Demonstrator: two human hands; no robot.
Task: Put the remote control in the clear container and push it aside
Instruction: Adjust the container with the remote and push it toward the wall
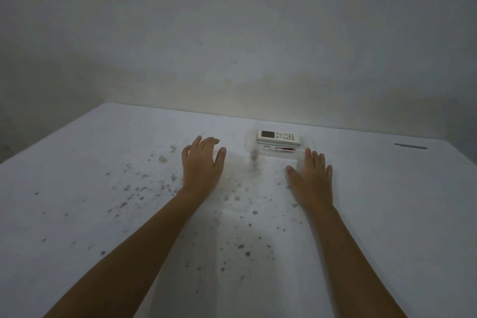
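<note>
Our left hand (201,162) and right hand (311,175) hover spread and empty over the spotted counter (103,188), since the remote (278,137) already lies in the clear container (276,151) near the wall.

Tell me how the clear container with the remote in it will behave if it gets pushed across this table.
The clear container looks thin-walled and low, so it probably slides rather than tips. The white remote seems to lie flat along it, likely adding a little weight and perhaps shifting inside. The table looks smooth though speckled, so a light push from either side may suffice.
</note>
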